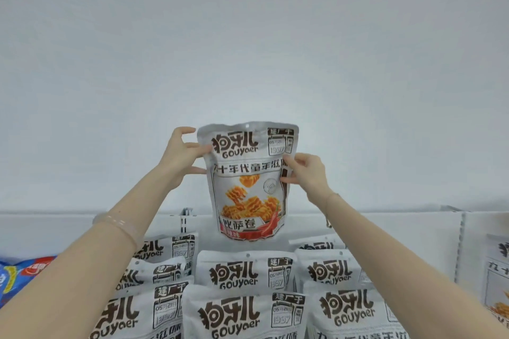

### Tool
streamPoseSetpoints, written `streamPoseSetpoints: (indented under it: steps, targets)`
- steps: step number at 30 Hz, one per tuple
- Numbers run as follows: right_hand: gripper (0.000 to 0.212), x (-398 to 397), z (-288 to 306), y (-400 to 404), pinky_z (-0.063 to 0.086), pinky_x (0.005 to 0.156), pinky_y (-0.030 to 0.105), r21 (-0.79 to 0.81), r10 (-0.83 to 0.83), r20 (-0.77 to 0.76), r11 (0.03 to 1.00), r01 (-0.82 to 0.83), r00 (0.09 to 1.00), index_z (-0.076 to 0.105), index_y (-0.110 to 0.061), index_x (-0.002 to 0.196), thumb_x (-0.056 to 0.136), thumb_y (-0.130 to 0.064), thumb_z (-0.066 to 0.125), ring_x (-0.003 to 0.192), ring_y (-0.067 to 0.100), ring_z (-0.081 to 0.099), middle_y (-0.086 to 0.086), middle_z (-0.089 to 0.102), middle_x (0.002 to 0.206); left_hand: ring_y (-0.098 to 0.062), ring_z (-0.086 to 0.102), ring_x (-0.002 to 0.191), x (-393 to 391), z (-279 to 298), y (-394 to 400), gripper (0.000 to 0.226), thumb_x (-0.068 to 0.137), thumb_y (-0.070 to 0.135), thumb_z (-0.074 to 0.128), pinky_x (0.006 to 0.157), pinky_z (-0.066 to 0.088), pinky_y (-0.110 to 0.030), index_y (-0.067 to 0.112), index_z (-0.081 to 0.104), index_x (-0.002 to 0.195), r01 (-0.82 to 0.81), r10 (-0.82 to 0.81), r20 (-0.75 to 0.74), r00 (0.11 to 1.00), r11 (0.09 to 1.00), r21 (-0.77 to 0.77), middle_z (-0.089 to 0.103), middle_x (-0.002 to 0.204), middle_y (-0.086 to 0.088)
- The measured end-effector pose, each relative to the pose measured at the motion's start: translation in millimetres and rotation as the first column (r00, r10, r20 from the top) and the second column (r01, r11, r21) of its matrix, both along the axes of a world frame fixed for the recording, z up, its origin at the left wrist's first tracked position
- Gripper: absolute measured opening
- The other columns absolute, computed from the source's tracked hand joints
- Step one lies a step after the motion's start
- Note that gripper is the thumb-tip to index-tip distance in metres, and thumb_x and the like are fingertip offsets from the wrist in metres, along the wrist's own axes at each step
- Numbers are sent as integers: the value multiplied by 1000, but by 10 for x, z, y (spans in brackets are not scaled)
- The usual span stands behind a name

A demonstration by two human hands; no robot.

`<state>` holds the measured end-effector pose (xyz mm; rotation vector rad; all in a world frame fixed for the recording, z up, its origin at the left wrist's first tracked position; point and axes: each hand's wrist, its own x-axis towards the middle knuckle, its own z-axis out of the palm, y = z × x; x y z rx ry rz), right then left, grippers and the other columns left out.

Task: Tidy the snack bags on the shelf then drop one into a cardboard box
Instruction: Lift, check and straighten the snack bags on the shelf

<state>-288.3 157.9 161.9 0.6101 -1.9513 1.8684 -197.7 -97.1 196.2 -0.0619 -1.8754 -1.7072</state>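
A white snack bag [249, 181] with black lettering and a picture of orange lattice crisps hangs upright in the air above the shelf rows. My left hand [183, 155] pinches its upper left edge and my right hand [305, 172] pinches its right edge. Below it stand several rows of identical white snack bags [245, 272], upright and facing me, on the white shelf [41, 226]. No cardboard box is in view.
A blue and red snack bag [19, 275] lies at the far left of the shelf. A metal shelf upright [186, 219] rises behind the rows. Another white bag [498, 278] stands beyond a divider at the right. A plain white wall fills the upper view.
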Motion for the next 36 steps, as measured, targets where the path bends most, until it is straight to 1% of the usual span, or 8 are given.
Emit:
streamPoseSetpoints:
  steps: [6,9,14,19,25,28,31,36]
  targets:
    - [11,-130,-349,-63,64,69,40,40,139,195,988,-149,971,67,-6,102,92,-9,65,71,18,71,15,72,93,-34,66,88,-176,-292,-132,6,90,4,61,70,61,-44,1,60,94,-63,72,52,996,986,-157,66,89,-17]
    - [28,-126,-411,-44,63,65,45,43,149,193,986,-160,970,57,-14,109,86,-3,69,83,28,69,17,69,95,-41,64,97,-293,-583,-66,19,91,10,59,68,61,-44,14,52,75,-140,162,62,985,954,-265,61,101,-24]
    - [7,-169,-539,-78,62,73,50,318,-47,115,948,8,992,64,-11,85,84,-12,71,84,30,67,16,69,91,-34,64,92,-403,-920,-55,19,92,10,57,68,60,-41,15,51,75,-168,216,99,971,919,-358,67,100,-18]
    - [8,-199,-721,-110,55,77,34,746,-228,-144,614,257,963,70,-15,84,85,-23,69,85,28,68,9,73,87,-27,61,79,-440,-1144,-71,19,88,14,63,68,43,-29,20,56,72,-146,338,118,934,660,-737,65,79,-4]
    - [17,-288,-1004,-229,50,70,31,886,-249,-271,312,342,930,66,-17,79,91,-12,54,89,31,68,8,70,87,-22,52,69,-527,-1410,26,38,84,13,63,64,42,-29,22,39,57,-66,515,166,841,402,-913,45,61,5]
    - [16,-348,-1039,-285,54,85,36,922,-229,-292,192,337,929,72,-16,96,90,-14,57,96,29,68,7,74,101,-26,64,86,-555,-1471,68,9,84,12,63,70,44,-32,15,59,76,1,549,178,816,307,-952,63,83,-1]
    - [23,-390,-1061,-323,50,94,40,944,-222,-275,123,307,936,70,-16,108,90,-13,55,104,29,66,6,71,111,-28,65,97,-574,-1498,92,13,82,8,61,70,43,-31,18,59,74,50,565,206,799,279,-959,65,97,-6]
    - [26,-431,-1040,-294,52,92,38,968,-223,-198,110,227,954,67,-14,113,91,-12,53,105,28,66,7,69,116,-25,60,73,-657,-1479,82,33,82,10,60,65,43,-30,21,43,56,43,567,259,782,366,-930,50,65,2]
